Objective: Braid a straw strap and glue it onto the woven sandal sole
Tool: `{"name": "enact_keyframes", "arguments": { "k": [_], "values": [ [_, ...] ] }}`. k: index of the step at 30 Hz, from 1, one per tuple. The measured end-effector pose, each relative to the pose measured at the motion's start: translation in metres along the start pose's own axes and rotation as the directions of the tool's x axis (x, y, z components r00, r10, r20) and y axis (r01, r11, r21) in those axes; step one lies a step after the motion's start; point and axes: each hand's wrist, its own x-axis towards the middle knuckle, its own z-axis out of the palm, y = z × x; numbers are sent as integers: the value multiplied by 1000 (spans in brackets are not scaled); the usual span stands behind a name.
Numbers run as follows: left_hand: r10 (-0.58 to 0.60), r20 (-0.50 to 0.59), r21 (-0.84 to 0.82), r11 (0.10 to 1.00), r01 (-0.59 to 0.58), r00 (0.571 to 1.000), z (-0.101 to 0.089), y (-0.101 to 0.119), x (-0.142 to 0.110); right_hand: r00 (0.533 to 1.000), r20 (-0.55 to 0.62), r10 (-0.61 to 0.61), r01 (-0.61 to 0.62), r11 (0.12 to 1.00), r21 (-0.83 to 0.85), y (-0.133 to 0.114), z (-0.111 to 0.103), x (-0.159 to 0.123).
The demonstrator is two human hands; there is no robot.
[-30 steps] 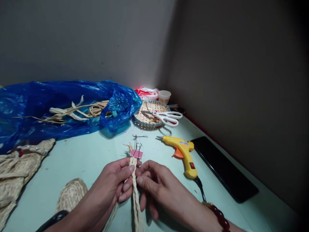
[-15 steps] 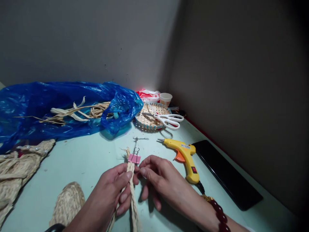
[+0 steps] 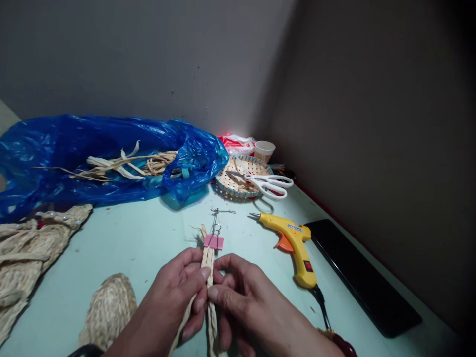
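Pale braided straw cords (image 3: 210, 317) run down from a pink binder clip (image 3: 213, 242), which grips their top end and is hooked to a bent wire (image 3: 223, 211) on the table. My left hand (image 3: 186, 287) is closed on the braid from the left, just below the clip, with its thumb on top. From the right, my right hand (image 3: 241, 297) pinches the same braid slightly lower, thumb against its edge. One cord passes down under my left palm. Fingertips behind the braid are partly hidden.
A yellow glue gun (image 3: 293, 238) and a black flat panel (image 3: 360, 272) lie right. White-handled scissors (image 3: 269, 183) rest on a woven basket (image 3: 226, 188) near a paper cup (image 3: 265, 150). Back left is a blue plastic bag (image 3: 55, 144) with straw; woven pieces (image 3: 109, 310) lie left.
My right hand has come down from just below the clip and now pinches the braid lower. My left hand keeps its hold. The whole view has shifted slightly.
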Motion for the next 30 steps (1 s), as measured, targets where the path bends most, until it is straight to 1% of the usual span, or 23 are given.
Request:
{"name": "enact_keyframes", "arguments": {
  "k": [3,5,8,11,13,15,17,19,21,24,27,30],
  "values": [
    [-38,-56,71,997,42,998,3,5,-2,1000,-27,6,-5,999,38,0,1,1],
    [-64,-92,96,993,73,994,5,9,-3,997,-77,-14,15,1000,14,2,-1,1],
    [-86,-95,122,988,97,992,7,14,-4,994,-100,-43,32,993,-114,2,-4,-1],
    [-106,-79,154,981,117,991,6,15,-4,992,-110,-66,32,958,-283,-2,-7,-5],
    [-99,-71,197,974,111,993,4,13,-4,981,-160,-111,25,886,-462,-6,-7,-8],
    [-78,-77,224,970,93,994,4,10,-3,964,-207,-164,-5,770,-638,-10,-6,-12],
    [-65,-109,211,974,87,992,4,8,-2,955,-231,-188,-44,678,-733,-13,-5,-15],
    [-53,-150,177,981,79,987,7,7,-1,952,-238,-192,-58,652,-756,-14,-4,-17],
    [-36,-180,151,987,64,983,9,8,-1,953,-234,-193,-48,666,-745,-14,-4,-18],
    [-36,-203,138,988,65,978,12,9,-2,954,-233,-189,-20,735,-678,-13,-6,-18],
    [-49,-157,203,976,81,986,8,8,-3,960,-228,-162,1,816,-578,-9,-9,-14],
    [-78,-96,281,954,102,992,1,5,-2,970,-201,-133,12,860,-511,-4,-10,-10]
  ]
}}
